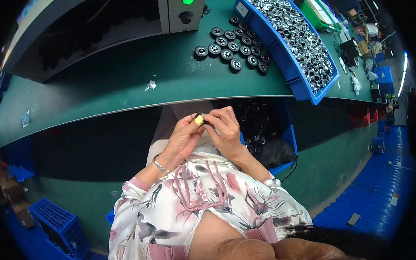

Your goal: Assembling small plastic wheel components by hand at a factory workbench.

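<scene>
My left hand (pixel 183 139) and my right hand (pixel 223 130) meet in front of my lap, just below the table's near edge. Their fingers close together on a small black part (pixel 206 122), mostly covered, so its full shape does not show. Yellow tape wraps the left thumb, and a bracelet circles that wrist. Beyond them, several black wheels (pixel 233 46) with silvery centres lie grouped on the green tabletop (pixel 137 82). Just right of my right hand, below the table edge, a blue crate (pixel 288 138) holds more black round parts.
A blue bin (pixel 279 58) full of shiny metal parts sits right of the wheels, its near corner jutting over the table edge. A grey machine housing (pixel 179 21) with a lit green button stands at the back. Blue lattice crate (pixel 57 217) on the floor, lower left.
</scene>
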### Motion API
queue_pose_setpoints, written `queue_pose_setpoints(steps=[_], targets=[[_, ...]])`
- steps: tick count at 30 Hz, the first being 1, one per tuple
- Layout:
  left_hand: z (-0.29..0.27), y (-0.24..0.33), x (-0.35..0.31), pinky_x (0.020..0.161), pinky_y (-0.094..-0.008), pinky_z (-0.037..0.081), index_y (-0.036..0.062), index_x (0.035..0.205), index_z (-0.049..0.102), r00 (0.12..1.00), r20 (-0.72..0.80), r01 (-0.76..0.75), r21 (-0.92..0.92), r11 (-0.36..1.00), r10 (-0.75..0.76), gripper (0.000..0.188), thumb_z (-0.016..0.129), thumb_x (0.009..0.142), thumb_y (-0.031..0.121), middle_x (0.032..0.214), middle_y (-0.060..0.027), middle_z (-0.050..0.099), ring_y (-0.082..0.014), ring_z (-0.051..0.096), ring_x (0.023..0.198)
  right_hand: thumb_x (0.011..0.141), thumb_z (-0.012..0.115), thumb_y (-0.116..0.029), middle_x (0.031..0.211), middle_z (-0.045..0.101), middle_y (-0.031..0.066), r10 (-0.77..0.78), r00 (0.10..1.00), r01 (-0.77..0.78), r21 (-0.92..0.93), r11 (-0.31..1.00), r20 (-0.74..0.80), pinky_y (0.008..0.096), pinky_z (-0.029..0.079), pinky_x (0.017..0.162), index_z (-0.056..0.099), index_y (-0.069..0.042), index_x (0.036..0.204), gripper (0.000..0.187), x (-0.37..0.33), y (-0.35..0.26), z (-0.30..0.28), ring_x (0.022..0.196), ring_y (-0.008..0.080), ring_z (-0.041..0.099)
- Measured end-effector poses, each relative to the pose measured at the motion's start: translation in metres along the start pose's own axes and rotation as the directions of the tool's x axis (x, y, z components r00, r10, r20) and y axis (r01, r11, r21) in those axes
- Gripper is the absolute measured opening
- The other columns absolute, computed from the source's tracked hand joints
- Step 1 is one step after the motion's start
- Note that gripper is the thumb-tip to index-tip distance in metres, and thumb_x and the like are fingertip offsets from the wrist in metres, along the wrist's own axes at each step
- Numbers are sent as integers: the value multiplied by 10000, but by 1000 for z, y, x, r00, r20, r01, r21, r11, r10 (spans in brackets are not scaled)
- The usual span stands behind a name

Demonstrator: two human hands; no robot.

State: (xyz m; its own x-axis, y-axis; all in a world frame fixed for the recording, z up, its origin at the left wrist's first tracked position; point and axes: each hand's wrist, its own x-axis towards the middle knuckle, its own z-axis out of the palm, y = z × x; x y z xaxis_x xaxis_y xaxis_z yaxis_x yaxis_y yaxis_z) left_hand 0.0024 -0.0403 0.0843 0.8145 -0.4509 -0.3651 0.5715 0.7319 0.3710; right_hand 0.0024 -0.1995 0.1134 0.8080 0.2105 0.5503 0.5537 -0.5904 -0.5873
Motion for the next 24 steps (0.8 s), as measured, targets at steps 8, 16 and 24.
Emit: queue_pose_setpoints(steps=[8,16,24], targets=[[-3,2,-3,917,-265,470,28,1100,599,996,51,-79,103,991,74,219,688,906,76,1036,-40,646,-98,601,978,787,728,36,1045,596,65,500,851,-495,564,661,162,286,485,825,647,26,1104,327,3,-14,-2,938,162,580],[-4,3,-7,899,-250,480,14,1122,597,978,86,-206,363,909,188,248,693,905,85,1039,-36,633,-97,594,965,845,702,24,1074,566,40,514,770,-596,715,365,378,258,482,864,621,24,1117,284,-13,8,9,976,113,570],[-9,9,-8,822,-248,522,-38,1022,673,854,153,-471,634,614,497,136,667,915,46,1040,-54,605,-103,608,915,849,703,35,1032,545,43,483,811,-544,728,417,330,254,495,861,590,21,1067,247,-17,11,30,972,98,570]])
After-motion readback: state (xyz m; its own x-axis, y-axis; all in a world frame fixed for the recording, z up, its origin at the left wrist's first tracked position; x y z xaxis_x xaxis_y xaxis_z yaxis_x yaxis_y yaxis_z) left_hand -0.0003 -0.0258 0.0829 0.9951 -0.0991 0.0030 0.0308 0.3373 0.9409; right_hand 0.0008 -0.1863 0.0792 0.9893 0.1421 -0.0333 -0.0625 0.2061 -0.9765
